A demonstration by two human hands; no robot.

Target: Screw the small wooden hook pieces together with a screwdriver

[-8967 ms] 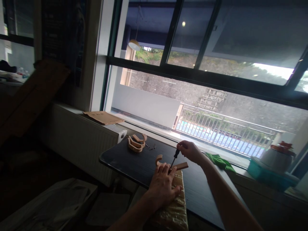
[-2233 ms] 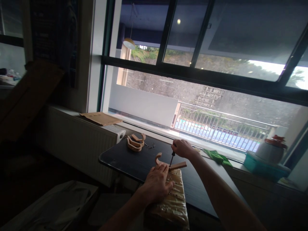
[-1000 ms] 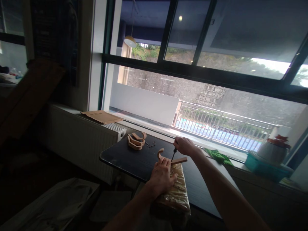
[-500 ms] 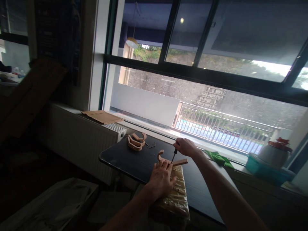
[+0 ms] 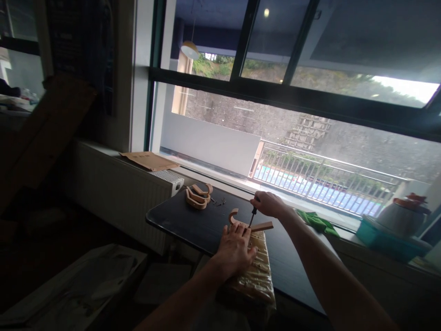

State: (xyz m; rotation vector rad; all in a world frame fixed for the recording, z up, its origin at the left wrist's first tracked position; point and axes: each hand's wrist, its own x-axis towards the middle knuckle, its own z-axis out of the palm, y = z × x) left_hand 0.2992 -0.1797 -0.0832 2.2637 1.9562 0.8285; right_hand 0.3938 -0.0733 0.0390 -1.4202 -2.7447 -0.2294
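Observation:
My left hand [image 5: 235, 248] presses a light wooden hook [image 5: 262, 226] down on a tape-wrapped package [image 5: 257, 276], its fingers laid over the hook's middle. The hook's curled end shows beyond those fingers, its straight end to the right. My right hand [image 5: 270, 203] is closed round the handle of a screwdriver [image 5: 254, 212]. The screwdriver tilts a little, its tip down at the hook beside my left fingertips. Whatever sits under the tip is hidden or too small to see. More wooden hooks [image 5: 197, 203] lie on the dark table [image 5: 188, 225], with several small screws [image 5: 219, 202] beside them.
A green cloth [image 5: 317, 221] lies on the table by the window. A teal container [image 5: 381, 239] and a grey jug [image 5: 406, 218] stand at the right on the sill. Left of the table, a brown envelope [image 5: 149, 160] rests above a radiator [image 5: 127, 191].
Compared with 9 seconds ago, both hands keep their places at the hook, and the screwdriver stands in nearly the same spot. The right hand's grip on the handle has shifted slightly. The view wobbles.

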